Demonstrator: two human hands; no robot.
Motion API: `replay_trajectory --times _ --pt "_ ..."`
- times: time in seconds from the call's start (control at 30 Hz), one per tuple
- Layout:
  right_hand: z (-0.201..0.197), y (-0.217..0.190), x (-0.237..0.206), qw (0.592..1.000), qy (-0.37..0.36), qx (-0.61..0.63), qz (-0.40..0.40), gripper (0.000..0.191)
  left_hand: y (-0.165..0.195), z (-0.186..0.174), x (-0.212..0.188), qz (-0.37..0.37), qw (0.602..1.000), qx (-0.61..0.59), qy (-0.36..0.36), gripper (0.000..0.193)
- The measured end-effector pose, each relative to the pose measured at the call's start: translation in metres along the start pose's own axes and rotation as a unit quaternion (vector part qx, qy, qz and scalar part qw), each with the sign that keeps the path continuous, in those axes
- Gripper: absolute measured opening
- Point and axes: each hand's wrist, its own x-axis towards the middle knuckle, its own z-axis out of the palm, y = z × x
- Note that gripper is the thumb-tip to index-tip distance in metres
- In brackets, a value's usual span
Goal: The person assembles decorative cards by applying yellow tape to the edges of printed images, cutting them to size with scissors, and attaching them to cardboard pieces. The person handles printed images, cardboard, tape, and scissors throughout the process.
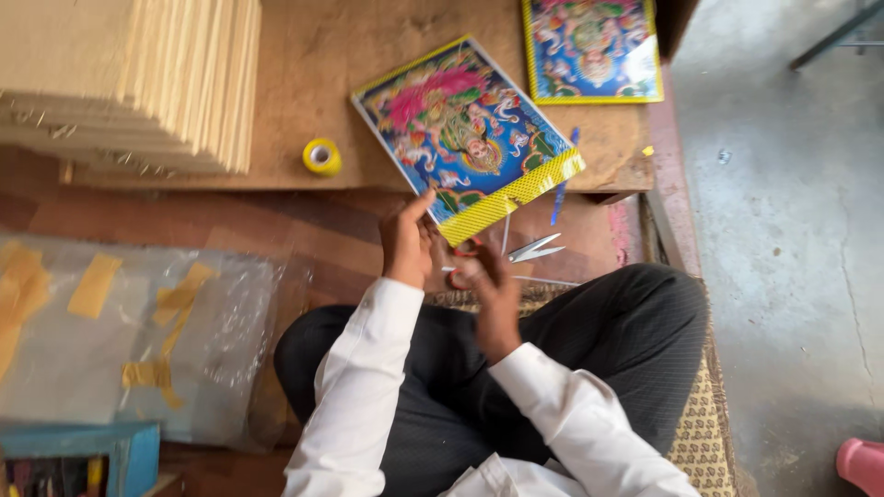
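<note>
My left hand (408,241) grips the near edge of a colourful picture board (465,133) with a yellow border, tilted up off the wooden board (304,55). My right hand (491,287) holds scissors (529,249) with red handles, the blades open and pointing right just under the picture's yellow bottom strip. I sit cross-legged in dark trousers and white sleeves.
A second colourful picture (592,48) lies at the far right of the wooden board. A yellow tape roll (322,156) sits beside a tall stack of pale boards (138,83). Clear plastic sheeting with yellow tape strips (138,331) lies at left; a blue box (83,456) stands near.
</note>
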Motion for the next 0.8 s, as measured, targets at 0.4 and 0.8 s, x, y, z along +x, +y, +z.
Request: replay_trajectory --times 0.4,0.8 --pt "-0.007 -0.081 0.080 0.957 0.144 0.221 -0.120 0.027 -0.007 0.074 -0.088 0.163 0.895 0.385 -0.156 0.029" --pt "-0.025 -0.211 0.034 0.939 -0.284 -0.170 -0.096 0.030 0.170 0.115 -0.174 0.632 0.533 0.556 -0.090 0.070"
